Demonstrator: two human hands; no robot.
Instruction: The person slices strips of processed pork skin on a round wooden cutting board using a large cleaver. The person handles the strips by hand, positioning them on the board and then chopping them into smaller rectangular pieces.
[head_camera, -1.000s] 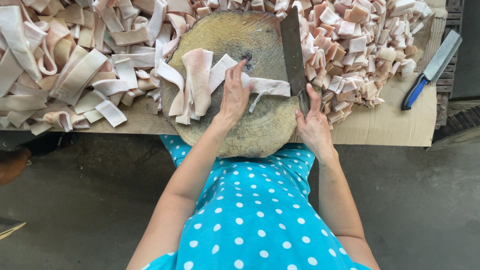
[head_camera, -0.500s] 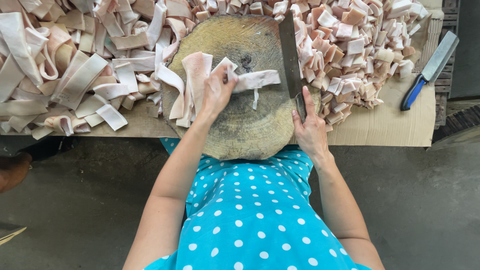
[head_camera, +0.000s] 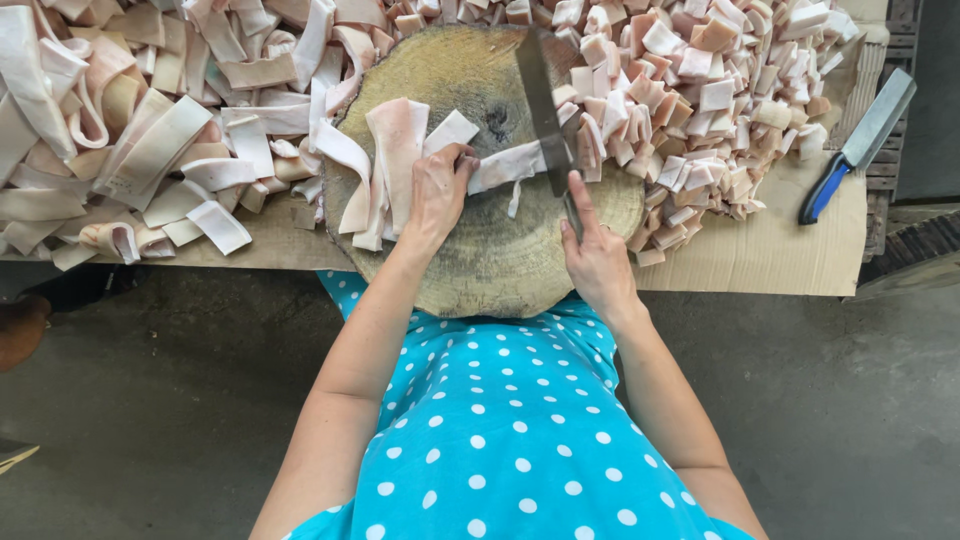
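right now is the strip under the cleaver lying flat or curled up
Flat. The strip lies stretched across the wooden block, pinned by the left hand, with the cleaver in the right hand on it.

A meat-cutting workspace: round wooden chopping block (head_camera: 480, 250), heaped pork-skin strips (head_camera: 130, 150), concrete floor (head_camera: 150, 420).

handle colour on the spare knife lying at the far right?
Blue, with a grey blade: the spare knife lies on the cardboard, clearest in the head view.

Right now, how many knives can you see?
2. One cleaver is in the right hand, its blade across the round wooden block. A blue-handled knife lies on the cardboard at far right. Others may hide under the meat piles.
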